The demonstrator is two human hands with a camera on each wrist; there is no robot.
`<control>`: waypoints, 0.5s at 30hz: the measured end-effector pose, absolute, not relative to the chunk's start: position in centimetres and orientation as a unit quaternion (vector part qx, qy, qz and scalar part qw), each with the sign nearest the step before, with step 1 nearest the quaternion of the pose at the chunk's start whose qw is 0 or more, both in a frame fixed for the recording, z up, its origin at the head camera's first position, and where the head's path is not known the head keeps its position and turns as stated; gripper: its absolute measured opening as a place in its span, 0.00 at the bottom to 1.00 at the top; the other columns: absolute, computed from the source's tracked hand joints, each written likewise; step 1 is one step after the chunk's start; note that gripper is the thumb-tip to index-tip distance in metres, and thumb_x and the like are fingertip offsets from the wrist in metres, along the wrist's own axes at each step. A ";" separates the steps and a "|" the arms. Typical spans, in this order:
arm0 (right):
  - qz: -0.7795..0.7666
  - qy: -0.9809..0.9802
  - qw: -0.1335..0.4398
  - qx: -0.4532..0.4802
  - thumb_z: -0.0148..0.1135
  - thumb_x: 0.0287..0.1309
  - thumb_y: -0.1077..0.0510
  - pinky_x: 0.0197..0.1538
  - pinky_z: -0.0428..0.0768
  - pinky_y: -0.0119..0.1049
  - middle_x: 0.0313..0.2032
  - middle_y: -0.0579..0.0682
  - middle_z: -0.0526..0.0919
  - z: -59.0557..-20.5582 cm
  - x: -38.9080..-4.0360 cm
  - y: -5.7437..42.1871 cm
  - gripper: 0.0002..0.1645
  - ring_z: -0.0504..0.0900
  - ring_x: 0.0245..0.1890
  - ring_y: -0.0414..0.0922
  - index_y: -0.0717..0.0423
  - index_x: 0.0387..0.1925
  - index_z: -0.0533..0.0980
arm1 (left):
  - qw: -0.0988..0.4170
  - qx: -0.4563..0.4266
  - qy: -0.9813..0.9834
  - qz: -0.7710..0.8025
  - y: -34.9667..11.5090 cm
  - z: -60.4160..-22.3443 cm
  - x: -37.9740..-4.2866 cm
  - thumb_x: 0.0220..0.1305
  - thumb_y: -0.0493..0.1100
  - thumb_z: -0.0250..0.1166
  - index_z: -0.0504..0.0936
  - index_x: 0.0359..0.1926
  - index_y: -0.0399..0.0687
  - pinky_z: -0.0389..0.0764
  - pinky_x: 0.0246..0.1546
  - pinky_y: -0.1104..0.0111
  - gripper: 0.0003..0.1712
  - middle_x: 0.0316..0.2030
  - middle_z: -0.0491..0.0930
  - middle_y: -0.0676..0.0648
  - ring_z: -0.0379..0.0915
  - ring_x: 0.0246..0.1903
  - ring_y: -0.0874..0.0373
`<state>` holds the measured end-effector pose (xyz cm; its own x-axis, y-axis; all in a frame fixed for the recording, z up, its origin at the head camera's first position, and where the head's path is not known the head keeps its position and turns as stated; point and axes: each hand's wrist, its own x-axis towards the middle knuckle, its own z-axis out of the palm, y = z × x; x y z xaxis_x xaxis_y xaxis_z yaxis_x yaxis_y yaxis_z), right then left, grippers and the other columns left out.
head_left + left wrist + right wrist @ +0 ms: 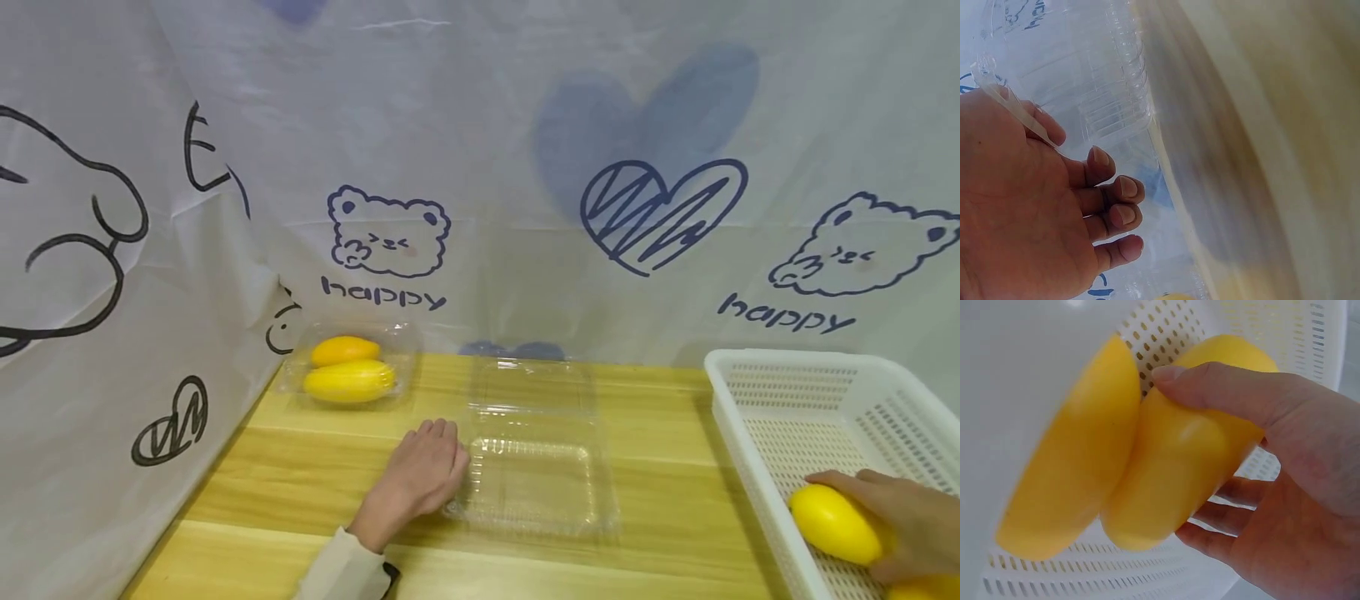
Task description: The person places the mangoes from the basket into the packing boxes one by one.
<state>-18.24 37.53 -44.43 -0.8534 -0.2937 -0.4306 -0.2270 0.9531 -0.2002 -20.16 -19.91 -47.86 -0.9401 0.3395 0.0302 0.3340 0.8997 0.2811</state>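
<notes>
My right hand (911, 521) reaches inside the white basket and grips a yellow mango (836, 525). In the right wrist view the thumb lies over this mango (1179, 450), with the other fingers on its far side. Against it leans a second mango (1072, 462); only a sliver shows in the head view. My left hand (423, 471) is at the left edge of an open, clear plastic clamshell box (532, 483). In the left wrist view the box's rim (1019, 115) passes between thumb and bent fingers.
The white perforated basket (723, 417) stands at the right of the wooden table (315, 475). At the back left, another clear plastic box (408, 358) holds two yellow fruits (348, 381). A printed white cloth (510, 167) hangs behind and to the left.
</notes>
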 end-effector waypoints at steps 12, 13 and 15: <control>-0.020 0.989 0.045 -0.140 0.82 0.35 0.41 0.29 0.69 0.41 0.36 0.52 0.69 -43.6 -16.1 38.2 0.64 0.67 0.28 0.45 0.51 0.71 0.58 | -0.017 0.180 0.976 0.123 -19.8 -47.9 -20.3 0.77 0.43 0.43 0.68 0.35 0.42 0.70 0.40 0.58 0.14 0.31 0.66 0.45 0.64 0.35 0.50; -0.021 0.990 0.031 -0.136 0.83 0.34 0.40 0.29 0.68 0.40 0.35 0.52 0.69 -43.5 -15.9 38.1 0.65 0.67 0.28 0.45 0.51 0.71 0.58 | -0.014 0.179 0.976 0.123 -19.8 -47.9 -20.3 0.77 0.43 0.43 0.68 0.35 0.42 0.70 0.40 0.58 0.14 0.31 0.66 0.45 0.63 0.35 0.50; -0.022 0.992 0.018 -0.126 0.83 0.34 0.39 0.28 0.67 0.40 0.34 0.53 0.68 -43.1 -15.7 37.9 0.64 0.66 0.28 0.46 0.52 0.70 0.59 | -0.010 0.177 0.976 0.124 -19.8 -47.8 -20.2 0.77 0.43 0.43 0.68 0.35 0.42 0.70 0.40 0.57 0.14 0.31 0.67 0.45 0.63 0.35 0.50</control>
